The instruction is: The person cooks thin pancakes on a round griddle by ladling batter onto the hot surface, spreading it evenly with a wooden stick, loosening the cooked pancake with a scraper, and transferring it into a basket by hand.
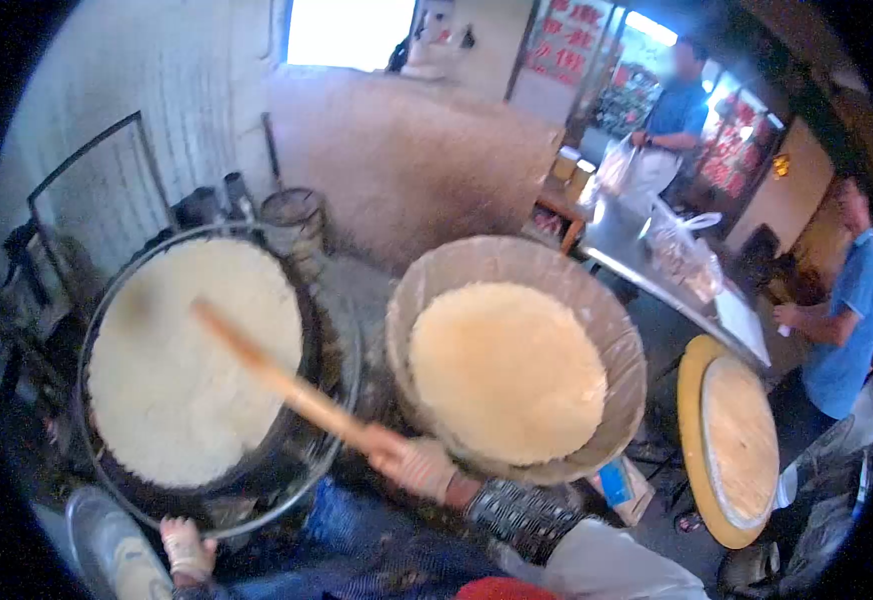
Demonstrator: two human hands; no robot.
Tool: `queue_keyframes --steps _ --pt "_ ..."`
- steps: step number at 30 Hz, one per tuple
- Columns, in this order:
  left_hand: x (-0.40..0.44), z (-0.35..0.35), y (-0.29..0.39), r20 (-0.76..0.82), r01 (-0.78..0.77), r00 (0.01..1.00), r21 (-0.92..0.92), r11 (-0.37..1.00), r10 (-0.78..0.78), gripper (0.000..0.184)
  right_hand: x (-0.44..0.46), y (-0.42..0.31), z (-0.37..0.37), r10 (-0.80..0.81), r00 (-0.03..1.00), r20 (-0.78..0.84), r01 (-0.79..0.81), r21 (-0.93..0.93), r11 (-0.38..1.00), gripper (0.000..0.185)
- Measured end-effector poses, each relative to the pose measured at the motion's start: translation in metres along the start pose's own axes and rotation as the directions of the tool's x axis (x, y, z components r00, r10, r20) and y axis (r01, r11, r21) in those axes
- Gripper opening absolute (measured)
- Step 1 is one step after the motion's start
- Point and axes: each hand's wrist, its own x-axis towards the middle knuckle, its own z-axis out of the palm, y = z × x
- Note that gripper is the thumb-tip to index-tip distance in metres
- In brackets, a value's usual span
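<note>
My right hand (417,465) is wrapped around a wooden stick (307,398), which slants up and left over a large round pan. Pale, creamy white food (192,370) fills this pan, and a dark blurred patch shows near the stick's far end. Whether the stick touches the food I cannot tell. At the pan's near edge, my left hand (187,548) rests by the metal rim (242,525) with its fingers apart and nothing visible in them. Beside it is a metal basin (87,530) with pale contents. Right of the pan stands a wide cloth-lined tub (622,385) holding yellowish-white food (507,370).
A yellow round board (695,440) carries a flat, pale round slab (742,440) at right. Behind it, a metal table (622,245) bears plastic bags (682,250). Two people in blue shirts stand by the table. A low wall (407,150) rises behind the tub.
</note>
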Motion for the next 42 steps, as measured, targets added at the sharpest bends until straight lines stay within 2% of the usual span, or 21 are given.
queue_keyframes --steps 1,3,4,8,9,10,11,12,13,15,21,23,26,27,29,31,33,34,37,39,42 --pt "0.001 -0.023 0.035 -0.048 0.049 0.998 -0.010 0.999 -0.049 0.042 0.007 0.022 0.022 -0.084 0.947 -0.310 0.135 0.149 0.980 0.051" --pt "0.010 -0.065 0.101 0.069 0.157 0.986 -0.048 0.986 -0.153 0.042 0.012 0.027 0.036 0.046 0.903 -0.427 0.141 0.398 0.907 0.050" --pt "0.021 -0.102 0.137 0.095 0.195 0.978 -0.112 0.974 -0.184 0.038 0.007 0.003 0.026 0.216 0.958 -0.190 -0.065 0.588 0.806 0.051" --pt "0.032 -0.156 0.240 0.182 0.260 0.963 -0.446 0.856 -0.198 0.037 -0.026 -0.095 0.035 0.037 0.938 0.346 -0.273 0.664 0.696 0.047" --pt "0.012 -0.132 0.259 0.043 0.144 0.987 -0.687 0.712 -0.158 0.034 -0.031 -0.114 0.025 -0.030 0.886 0.462 -0.320 0.658 0.682 0.052" --pt "-0.010 -0.113 0.280 -0.108 -0.039 0.980 -0.926 0.375 -0.165 0.031 -0.033 -0.111 0.041 -0.279 0.885 0.373 -0.103 0.741 0.663 0.053" --pt "-0.028 -0.096 0.299 -0.232 -0.211 0.950 -0.970 0.117 -0.211 0.027 -0.043 -0.128 0.034 -0.212 0.821 0.531 -0.228 0.644 0.730 0.054" --pt "-0.045 -0.085 0.306 -0.398 -0.321 0.897 -0.885 0.336 -0.192 0.030 -0.053 -0.138 0.026 -0.207 0.748 0.630 -0.302 0.602 0.739 0.052" --pt "-0.059 -0.070 0.317 -0.537 -0.407 0.836 -0.742 0.533 -0.109 0.032 -0.060 -0.145 0.019 -0.373 0.717 0.589 -0.030 0.561 0.827 0.049" --pt "-0.085 -0.056 0.314 -0.284 -0.114 0.947 -0.737 0.666 -0.152 0.036 -0.069 -0.164 0.003 -0.411 0.554 0.724 -0.090 0.543 0.835 0.049" --pt "-0.091 -0.043 0.323 0.015 0.157 0.974 -0.760 0.631 -0.224 0.042 -0.075 -0.211 0.005 -0.578 0.339 0.742 0.623 0.283 0.729 0.045" --pt "-0.109 -0.039 0.310 -0.044 0.055 0.991 -0.721 0.690 -0.125 0.045 -0.107 -0.275 0.011 -0.506 0.199 0.839 0.331 0.428 0.841 0.051" --pt "-0.112 -0.032 0.291 -0.253 -0.253 0.956 -0.467 0.847 0.146 0.049 -0.165 -0.279 0.088 -0.699 0.042 0.713 0.207 0.679 0.705 0.081" --pt "-0.096 -0.039 0.289 0.079 0.098 0.995 -0.811 0.577 -0.059 0.048 -0.170 -0.284 0.090 -0.774 0.116 0.622 0.303 0.720 0.624 0.083" --pt "-0.104 -0.028 0.291 -0.083 0.035 0.971 -0.881 0.471 -0.226 0.045 -0.171 -0.269 0.058 -0.795 0.441 0.417 0.696 0.400 0.596 0.086" --pt "-0.110 -0.002 0.279 -0.238 -0.114 0.963 -0.783 0.611 -0.126 0.037 -0.163 -0.230 0.037 -0.728 0.651 0.212 0.742 0.020 0.670 0.085" --pt "-0.114 0.011 0.266 -0.374 -0.208 0.924 -0.661 0.721 -0.076 0.029 -0.154 -0.157 0.027 -0.568 0.792 0.223 0.552 0.133 0.823 0.073" --pt "-0.111 -0.028 0.270 -0.333 -0.176 0.928 -0.786 0.593 -0.165 0.023 -0.163 -0.111 0.020 -0.474 0.877 0.081 0.477 -0.030 0.878 0.063" --pt "-0.117 -0.044 0.276 -0.286 -0.104 0.930 -0.807 0.581 -0.232 0.024 -0.225 0.021 -0.013 0.090 0.996 -0.014 -0.091 -0.167 0.982 0.053" --pt "-0.119 -0.048 0.283 -0.185 -0.010 0.948 -0.830 0.557 -0.258 0.028 -0.281 0.121 -0.004 0.398 0.883 -0.249 -0.443 -0.165 0.881 0.049" --pt "-0.118 -0.082 0.294 -0.051 0.065 0.981 -0.819 0.571 -0.185 0.036 -0.360 0.243 0.001 0.633 0.690 -0.350 -0.715 -0.198 0.670 0.103"
